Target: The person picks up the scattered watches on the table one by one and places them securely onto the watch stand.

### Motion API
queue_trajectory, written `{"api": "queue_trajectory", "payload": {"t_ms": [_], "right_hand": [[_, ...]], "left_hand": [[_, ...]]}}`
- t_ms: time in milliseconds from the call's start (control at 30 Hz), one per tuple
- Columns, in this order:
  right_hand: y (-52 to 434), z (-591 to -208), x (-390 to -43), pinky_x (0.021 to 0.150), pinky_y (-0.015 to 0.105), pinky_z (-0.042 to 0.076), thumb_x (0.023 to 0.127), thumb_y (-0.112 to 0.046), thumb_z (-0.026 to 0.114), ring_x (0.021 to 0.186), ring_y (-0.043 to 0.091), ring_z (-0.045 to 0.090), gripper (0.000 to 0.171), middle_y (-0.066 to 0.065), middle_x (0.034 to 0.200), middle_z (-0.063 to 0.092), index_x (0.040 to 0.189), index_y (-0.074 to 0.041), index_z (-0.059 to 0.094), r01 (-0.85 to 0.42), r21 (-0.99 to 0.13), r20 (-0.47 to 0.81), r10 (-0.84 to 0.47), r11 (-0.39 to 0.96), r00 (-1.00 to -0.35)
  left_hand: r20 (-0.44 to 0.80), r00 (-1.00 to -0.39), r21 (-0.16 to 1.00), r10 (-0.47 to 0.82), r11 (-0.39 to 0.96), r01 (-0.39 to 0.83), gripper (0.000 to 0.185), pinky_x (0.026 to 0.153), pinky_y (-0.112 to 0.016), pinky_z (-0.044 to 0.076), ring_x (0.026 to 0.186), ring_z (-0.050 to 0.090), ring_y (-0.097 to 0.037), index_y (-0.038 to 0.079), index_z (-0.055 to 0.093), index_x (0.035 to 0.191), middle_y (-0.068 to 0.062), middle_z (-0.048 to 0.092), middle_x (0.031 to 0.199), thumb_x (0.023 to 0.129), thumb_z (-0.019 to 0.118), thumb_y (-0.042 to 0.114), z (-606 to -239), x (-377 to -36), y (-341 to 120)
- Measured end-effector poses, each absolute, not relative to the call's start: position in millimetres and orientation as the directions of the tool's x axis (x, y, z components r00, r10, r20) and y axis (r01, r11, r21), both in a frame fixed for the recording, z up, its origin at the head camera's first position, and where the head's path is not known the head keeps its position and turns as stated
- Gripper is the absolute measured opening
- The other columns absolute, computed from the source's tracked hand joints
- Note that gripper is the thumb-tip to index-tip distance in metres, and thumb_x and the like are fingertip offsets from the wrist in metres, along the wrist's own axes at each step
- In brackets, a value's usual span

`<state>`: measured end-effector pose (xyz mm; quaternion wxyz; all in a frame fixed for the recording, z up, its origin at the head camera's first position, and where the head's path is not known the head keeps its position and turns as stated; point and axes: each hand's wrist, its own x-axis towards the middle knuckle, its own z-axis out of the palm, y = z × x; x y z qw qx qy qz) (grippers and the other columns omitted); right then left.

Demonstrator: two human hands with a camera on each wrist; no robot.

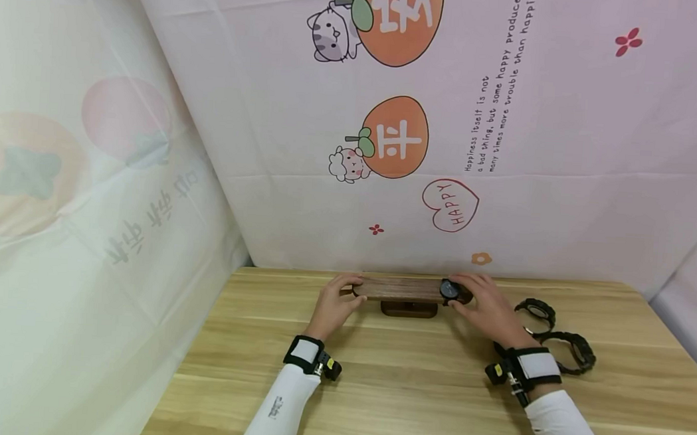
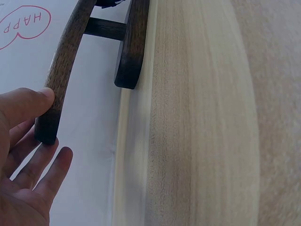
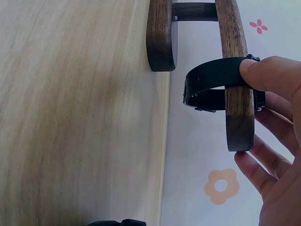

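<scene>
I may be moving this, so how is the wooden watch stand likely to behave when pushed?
The wooden watch stand could tip if pushed at one end, since its bar overhangs the shorter base. The bar should stay stiff, looking like solid wood. The watch may slide, its strap looping loosely round the bar.

This looks like a small curtained-off recording booth — pale cloth [image 1: 259,105] printed with cartoon fruit [image 1: 409,156], little animals [image 1: 333,35] and a HAPPY heart [image 1: 450,206] hangs behind and beside a wood-grain table [image 1: 409,394]. Small cameras [image 1: 332,368], strapped on with black-and-white wristbands [image 1: 304,350], suggest a place set up for filming handwork — whether it stands within a home, a lab or a workshop cannot be told.
</scene>
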<state>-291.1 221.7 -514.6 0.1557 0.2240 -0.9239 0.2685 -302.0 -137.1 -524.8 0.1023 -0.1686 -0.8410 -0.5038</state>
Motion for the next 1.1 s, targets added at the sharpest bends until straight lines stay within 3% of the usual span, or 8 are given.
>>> {"api": "queue_trajectory", "payload": {"t_ms": [400,733,1100], "right_hand": [[219.6,-516.6,-294.3,0.108,0.066,0.048,0.094,-0.019,0.083,0.134,0.042,0.052,0.058,0.021,0.146,0.062,0.146,-0.004,0.061,-0.527,-0.400,0.447,-0.342,0.750,-0.826],[214.4,-517.5,-296.1,0.108,0.066,0.049,0.094,-0.020,0.083,0.133,0.041,0.053,0.058,0.019,0.145,0.063,0.146,-0.005,0.062,-0.534,-0.397,0.453,-0.347,0.746,-0.821],[211.3,-517.5,-297.0,0.107,0.063,0.050,0.093,-0.020,0.084,0.133,0.039,0.054,0.057,0.019,0.144,0.065,0.144,-0.005,0.064,-0.539,-0.396,0.462,-0.347,0.743,-0.817]], "left_hand": [[0.325,-0.927,0.805,0.184,0.461,0.374,0.035,0.107,-0.035,0.059,0.128,0.066,-0.025,0.011,0.073,0.129,-0.006,0.067,0.141,0.095,0.082,0.011,-525.3,-302.8,-135.0],[0.350,-0.918,0.812,0.186,0.429,0.396,0.034,0.107,-0.046,0.059,0.127,0.066,-0.030,0.008,0.074,0.128,-0.010,0.068,0.139,0.094,0.082,0.008,-524.6,-301.2,-138.2],[0.338,-0.922,0.810,0.189,0.441,0.387,0.034,0.107,-0.042,0.059,0.127,0.066,-0.028,0.008,0.073,0.128,-0.010,0.068,0.140,0.095,0.082,0.009,-524.1,-301.5,-138.3]]}}
